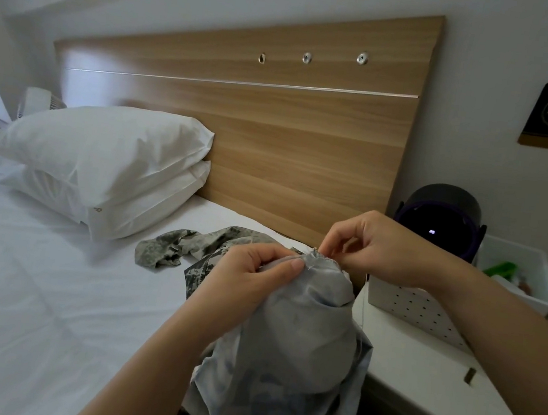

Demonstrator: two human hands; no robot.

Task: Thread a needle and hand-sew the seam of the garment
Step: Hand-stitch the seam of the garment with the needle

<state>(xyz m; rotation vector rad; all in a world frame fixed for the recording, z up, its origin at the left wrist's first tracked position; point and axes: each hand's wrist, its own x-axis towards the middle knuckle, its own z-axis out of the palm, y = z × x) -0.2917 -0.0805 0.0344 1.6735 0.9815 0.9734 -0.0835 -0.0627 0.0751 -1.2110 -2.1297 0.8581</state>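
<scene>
Gripping the grey camouflage-print fabric garment (301,335) in your curled left hand (250,273), you pinch its seam edge (315,256) with your right hand (385,248).

Left of the grip the flat white bedsheet (32,281) lies open; the tan wooden headboard (274,138) stands behind it, a white perforated plastic bin (402,304) close on the right.

Of the person, only the two arms can be seen: the left hand (250,273) and the right hand (381,248), each with its forearm; the left forearm (162,348) and the right forearm (510,326) are bare from wrist to the edge of view, smooth and slender. The fingers are slim; the left thumbnail (296,264) is short, rounded and plain; the right hand's knuckles show as soft ridges.
</scene>
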